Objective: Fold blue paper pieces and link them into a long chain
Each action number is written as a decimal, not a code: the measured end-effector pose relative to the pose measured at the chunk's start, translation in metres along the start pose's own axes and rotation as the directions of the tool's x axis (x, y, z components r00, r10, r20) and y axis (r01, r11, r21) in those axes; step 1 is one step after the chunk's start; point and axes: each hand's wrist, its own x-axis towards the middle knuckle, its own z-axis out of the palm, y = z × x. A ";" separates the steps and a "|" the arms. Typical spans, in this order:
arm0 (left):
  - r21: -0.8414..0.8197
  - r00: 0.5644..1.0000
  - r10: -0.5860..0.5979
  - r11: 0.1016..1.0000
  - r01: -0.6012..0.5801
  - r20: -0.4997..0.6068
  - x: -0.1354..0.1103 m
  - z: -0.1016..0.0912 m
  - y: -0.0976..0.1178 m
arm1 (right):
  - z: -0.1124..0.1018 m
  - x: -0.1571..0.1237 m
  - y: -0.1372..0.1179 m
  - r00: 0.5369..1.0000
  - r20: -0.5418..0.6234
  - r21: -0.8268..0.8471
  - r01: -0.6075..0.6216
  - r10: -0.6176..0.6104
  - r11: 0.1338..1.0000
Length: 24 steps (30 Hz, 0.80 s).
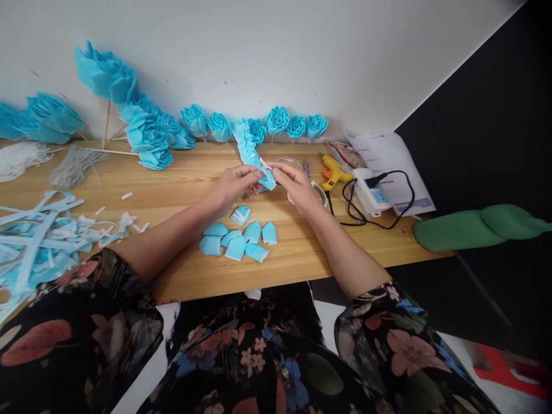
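Craft workspace, wooden table [185, 179], glue gun [334, 172], blue flowers [278, 121]

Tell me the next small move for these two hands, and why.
Probably press the near end of the ruffled blue strip into place before reaching for more: the left hand and right hand both have fingers at that end, while the cut blue pieces lie loose on the wooden table.
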 end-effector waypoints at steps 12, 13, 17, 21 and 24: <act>0.236 0.983 0.065 0.971 -0.023 -0.170 -0.006 0.006 0.014 | -0.002 -0.001 -0.008 0.999 -0.035 -0.078 0.032 -0.035 0.996; 0.253 0.983 0.080 0.967 -0.037 -0.165 -0.006 0.006 0.013 | -0.001 -0.002 -0.009 0.996 -0.029 -0.151 0.081 -0.087 0.985; 0.264 0.986 0.097 0.963 -0.058 -0.138 -0.006 0.006 0.012 | 0.000 -0.004 -0.012 0.962 -0.027 -0.400 0.240 -0.273 0.884; 0.162 0.995 0.012 0.987 0.004 -0.097 -0.005 0.005 0.010 | -0.001 -0.004 -0.011 0.931 -0.014 -0.485 0.312 -0.364 0.817; 0.054 0.995 -0.058 0.997 0.062 -0.077 -0.003 0.003 0.008 | -0.001 -0.004 -0.011 0.917 0.005 -0.525 0.342 -0.399 0.779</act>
